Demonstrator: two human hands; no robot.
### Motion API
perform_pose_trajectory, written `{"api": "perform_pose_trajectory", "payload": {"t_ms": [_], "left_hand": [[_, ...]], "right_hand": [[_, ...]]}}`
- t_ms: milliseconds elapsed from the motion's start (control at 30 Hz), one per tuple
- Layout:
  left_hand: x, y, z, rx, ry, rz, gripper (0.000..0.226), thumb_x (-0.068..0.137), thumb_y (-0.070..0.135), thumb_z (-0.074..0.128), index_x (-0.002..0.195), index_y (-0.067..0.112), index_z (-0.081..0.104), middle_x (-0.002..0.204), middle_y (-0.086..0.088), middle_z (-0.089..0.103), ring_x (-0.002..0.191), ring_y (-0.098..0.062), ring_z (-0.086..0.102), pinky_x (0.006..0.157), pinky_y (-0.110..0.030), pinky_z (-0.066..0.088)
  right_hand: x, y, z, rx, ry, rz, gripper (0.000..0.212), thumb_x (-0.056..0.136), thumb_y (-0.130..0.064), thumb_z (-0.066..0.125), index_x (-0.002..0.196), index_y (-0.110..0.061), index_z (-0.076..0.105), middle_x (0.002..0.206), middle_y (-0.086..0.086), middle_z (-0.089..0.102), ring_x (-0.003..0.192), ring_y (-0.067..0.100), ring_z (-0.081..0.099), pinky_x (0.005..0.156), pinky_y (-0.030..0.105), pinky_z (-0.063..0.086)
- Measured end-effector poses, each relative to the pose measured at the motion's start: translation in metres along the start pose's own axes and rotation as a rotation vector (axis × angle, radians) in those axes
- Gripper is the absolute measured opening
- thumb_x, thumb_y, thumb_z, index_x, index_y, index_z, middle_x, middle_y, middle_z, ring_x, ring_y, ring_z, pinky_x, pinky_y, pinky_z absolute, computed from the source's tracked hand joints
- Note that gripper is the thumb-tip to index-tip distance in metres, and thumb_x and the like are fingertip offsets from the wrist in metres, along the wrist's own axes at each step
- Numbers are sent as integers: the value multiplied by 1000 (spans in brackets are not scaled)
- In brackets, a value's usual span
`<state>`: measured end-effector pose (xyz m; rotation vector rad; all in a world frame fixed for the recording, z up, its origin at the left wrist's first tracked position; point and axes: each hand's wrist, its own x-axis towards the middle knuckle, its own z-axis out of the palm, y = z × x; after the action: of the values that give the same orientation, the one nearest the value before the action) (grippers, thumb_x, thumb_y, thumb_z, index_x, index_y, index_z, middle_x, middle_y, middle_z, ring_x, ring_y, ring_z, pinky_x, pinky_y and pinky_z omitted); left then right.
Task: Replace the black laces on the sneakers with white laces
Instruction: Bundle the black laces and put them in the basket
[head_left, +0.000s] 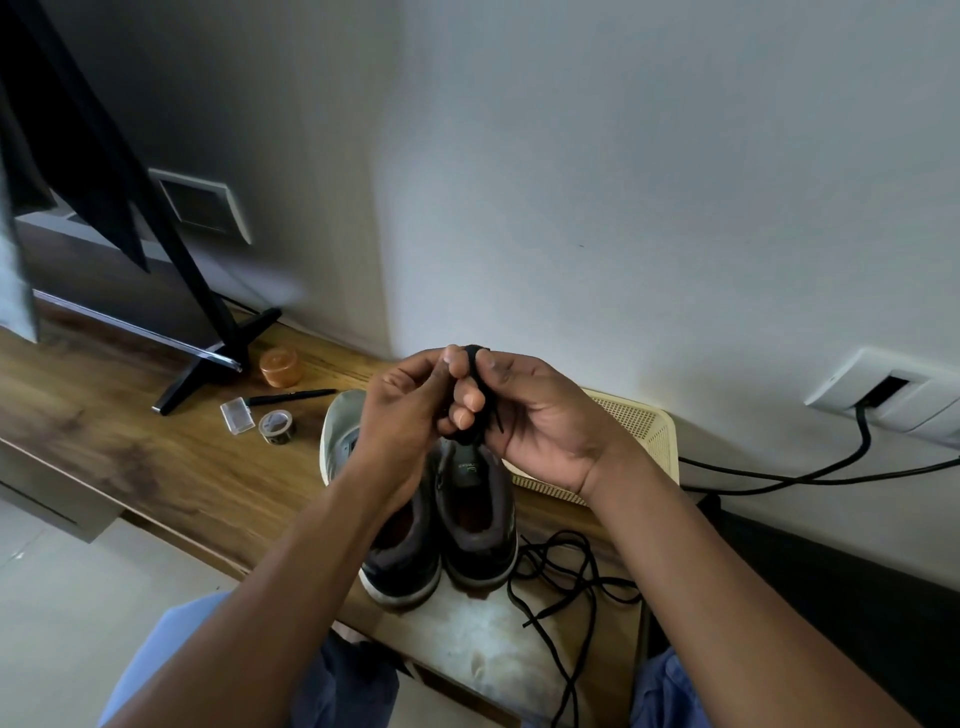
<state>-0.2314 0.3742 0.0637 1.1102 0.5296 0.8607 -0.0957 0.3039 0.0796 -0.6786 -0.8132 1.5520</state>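
Note:
Two dark grey sneakers (470, 525) stand side by side on the wooden table (171, 467), heels toward me. Above them both my hands hold a bundled black lace (480, 395). My left hand (410, 410) pinches its top end with curled fingers. My right hand (540, 415) grips the bundle between thumb and fingers. A second black lace (566, 577) lies loose in loops on the table to the right of the sneakers. No white laces are in view.
A cream perforated box (644, 436) sits behind the sneakers. To the left lie a tape roll (278, 426), a small clear case (236, 415), a black pen (291, 397) and an orange lid (280, 366). A black stand (208, 332) rises at left. Cables (810, 467) run from a wall socket.

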Motion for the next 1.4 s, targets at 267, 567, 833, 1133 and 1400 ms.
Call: {"api": "perform_pose_trajectory", "payload": {"t_ms": [267, 567, 833, 1133, 1400], "left_hand": [[0, 8, -4, 100, -251, -83, 34, 104, 29, 54, 81, 21, 77, 69, 6, 55, 60, -2, 43, 65, -13, 47], [0, 10, -10, 132, -297, -85, 32, 102, 31, 58, 82, 18, 79, 70, 1, 63, 60, -6, 48, 63, -14, 47], [3, 2, -4, 263, -66, 11, 23, 106, 24, 60, 93, 11, 73, 71, -2, 66, 58, -9, 55, 60, -23, 53], [9, -1, -13, 857, 110, 255, 25, 109, 27, 52, 87, 25, 65, 68, -1, 64, 64, -23, 63, 59, -44, 53], [9, 1, -5, 446, 52, -59, 31, 112, 20, 47, 93, 3, 66, 79, -11, 72, 75, -17, 68, 82, -44, 62]], "right_hand": [[1, -6, -5, -20, 60, -28, 31, 112, -18, 35, 105, -1, 60, 74, 4, 57, 71, 19, 60, 88, 37, 57], [-3, -6, -5, -13, -1, 17, 31, 112, -20, 34, 100, -5, 60, 71, 2, 55, 68, 18, 57, 87, 38, 56], [1, -8, -9, -18, 61, 35, 32, 111, -23, 41, 97, -7, 65, 72, 2, 57, 68, 17, 59, 84, 37, 57], [6, 1, -11, -472, 365, -108, 28, 109, -21, 51, 95, -2, 68, 71, 10, 64, 71, 23, 66, 84, 40, 60], [3, -4, -19, -696, 455, -124, 25, 105, -20, 60, 90, -8, 75, 72, -3, 73, 66, 0, 66, 59, 9, 45]]}}
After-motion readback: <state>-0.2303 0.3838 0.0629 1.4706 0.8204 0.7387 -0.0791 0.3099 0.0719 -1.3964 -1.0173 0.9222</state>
